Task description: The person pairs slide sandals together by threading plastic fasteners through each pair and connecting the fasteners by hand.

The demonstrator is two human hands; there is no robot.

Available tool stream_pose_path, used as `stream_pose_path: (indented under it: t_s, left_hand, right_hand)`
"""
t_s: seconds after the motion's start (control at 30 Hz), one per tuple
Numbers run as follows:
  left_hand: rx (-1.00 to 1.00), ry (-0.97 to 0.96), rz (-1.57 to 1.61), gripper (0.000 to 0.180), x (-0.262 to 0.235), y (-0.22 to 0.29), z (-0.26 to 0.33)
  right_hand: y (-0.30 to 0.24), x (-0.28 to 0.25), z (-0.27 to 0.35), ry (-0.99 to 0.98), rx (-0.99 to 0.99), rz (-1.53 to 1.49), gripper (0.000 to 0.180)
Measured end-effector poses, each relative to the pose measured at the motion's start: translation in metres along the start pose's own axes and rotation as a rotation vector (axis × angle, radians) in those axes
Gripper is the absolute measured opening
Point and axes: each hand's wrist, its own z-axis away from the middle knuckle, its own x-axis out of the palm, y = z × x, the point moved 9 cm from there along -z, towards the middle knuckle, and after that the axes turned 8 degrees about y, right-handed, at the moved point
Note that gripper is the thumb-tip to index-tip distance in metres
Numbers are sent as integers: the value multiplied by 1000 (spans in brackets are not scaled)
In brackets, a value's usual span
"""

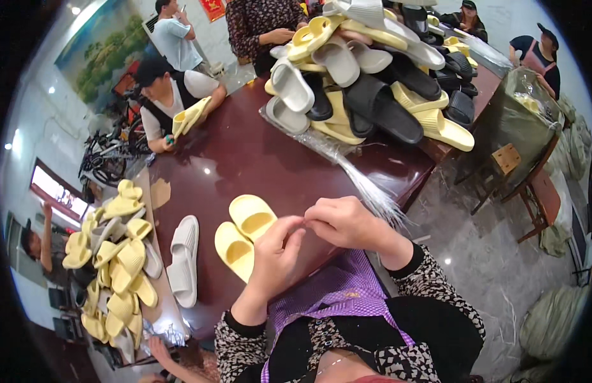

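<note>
My left hand (278, 254) and my right hand (344, 221) meet over the near part of the dark red table (245, 153). The fingertips of both are pinched together, and whatever lies between them is too small to make out. Just left of my left hand, partly behind it, lies a pair of yellow slippers (252, 218) side by side. Farther left rests a pair of light grey slippers (183, 260), pressed against each other. Beyond my right hand, a bundle of thin clear plastic strips (366, 185) hangs over the table's right edge.
A tall heap of black, grey and yellow slippers (379, 102) covers the far right of the table. Another pile of mostly yellow slippers (120, 262) stands at the left. Across the table a co-worker (174, 96) holds a yellow slipper (190, 116). Wooden chairs (541, 198) stand at right.
</note>
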Motion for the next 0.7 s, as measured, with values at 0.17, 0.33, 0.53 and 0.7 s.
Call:
stream_pose_path:
  t_s: [0.17,0.33,0.53,0.7]
  left_hand:
    - [-147,-12,58,9,6,-42,8]
    - [-72,15,45,11,-6,-39,6]
    - [244,129,-279,10,-21,-1,26]
    - [203,172,-344,9,-30,-14,45]
  right_hand:
    - [4,-2,2,-48,-51,30,11]
    - [8,-1,6,-97,-112,102,13]
    - [-3,13,1,-131,-262,221,14]
    - [-12,47,0,-224,-389,375,16]
